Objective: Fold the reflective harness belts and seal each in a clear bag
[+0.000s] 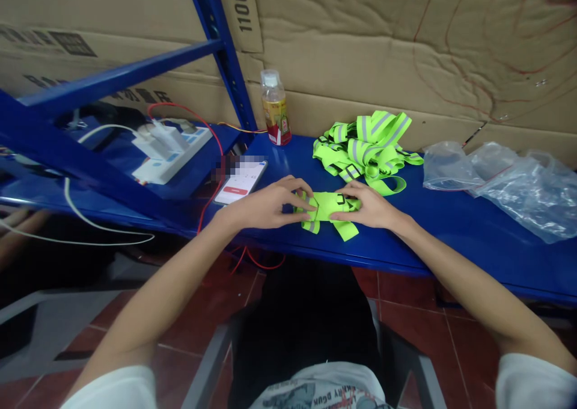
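folded reflective strap (325,206), fluorescent yellow-green, sits in a flat bundle at the front of the blue bench (451,229), between both hands; whether it rests on the surface or just above cannot be told. the left hand (270,206) pinches one end between thumb and fingers, and the fingers of the right hand (372,206) grasp the other end. it should handle as light, soft and springy, hardly fragile, likely to unfold if let go, so both ends or the flat middle make the best hold. loose tails hang toward the front edge and a black fitting (341,199) shows on top. behind lies a tangled heap of similar straps (378,142) with silvery-grey stripes; to the right, crinkled clear plastic bags (527,184); corrugated cardboard (338,48), creased and matt, stands at the back.
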Demonstrator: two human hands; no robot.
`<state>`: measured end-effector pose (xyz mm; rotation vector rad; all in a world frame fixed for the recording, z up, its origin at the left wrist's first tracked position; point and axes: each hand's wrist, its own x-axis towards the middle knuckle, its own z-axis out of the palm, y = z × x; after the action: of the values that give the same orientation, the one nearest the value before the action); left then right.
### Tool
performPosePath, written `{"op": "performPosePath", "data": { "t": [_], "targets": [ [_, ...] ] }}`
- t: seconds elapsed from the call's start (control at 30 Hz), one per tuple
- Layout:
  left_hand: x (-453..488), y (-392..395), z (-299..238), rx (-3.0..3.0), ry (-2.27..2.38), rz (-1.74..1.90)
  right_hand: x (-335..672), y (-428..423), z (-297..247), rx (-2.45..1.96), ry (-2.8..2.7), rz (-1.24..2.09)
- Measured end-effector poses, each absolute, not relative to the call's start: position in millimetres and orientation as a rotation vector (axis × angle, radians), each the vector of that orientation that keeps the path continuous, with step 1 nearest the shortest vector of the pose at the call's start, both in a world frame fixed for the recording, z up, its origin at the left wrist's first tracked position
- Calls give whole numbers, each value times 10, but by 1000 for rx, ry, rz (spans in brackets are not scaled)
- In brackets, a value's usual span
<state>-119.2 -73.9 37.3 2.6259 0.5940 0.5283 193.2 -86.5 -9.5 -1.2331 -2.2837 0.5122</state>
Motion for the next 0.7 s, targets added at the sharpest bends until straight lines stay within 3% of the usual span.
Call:
{"op": "performPosePath", "data": {
  "t": [0.13, 0.33, 0.7],
  "targets": [
    [-1147, -650, 321, 2408, 778, 665, 1906, -925, 0, -1141, -2340, 467],
    [-1026, -666, 252, 2408, 992, 531, 1831, -1044, 29, -1245, -2168, 499],
    [-809, -694, 145, 2542, 790, 1103, 1911, -820, -50, -1102, -1561, 903]
  ]
}}
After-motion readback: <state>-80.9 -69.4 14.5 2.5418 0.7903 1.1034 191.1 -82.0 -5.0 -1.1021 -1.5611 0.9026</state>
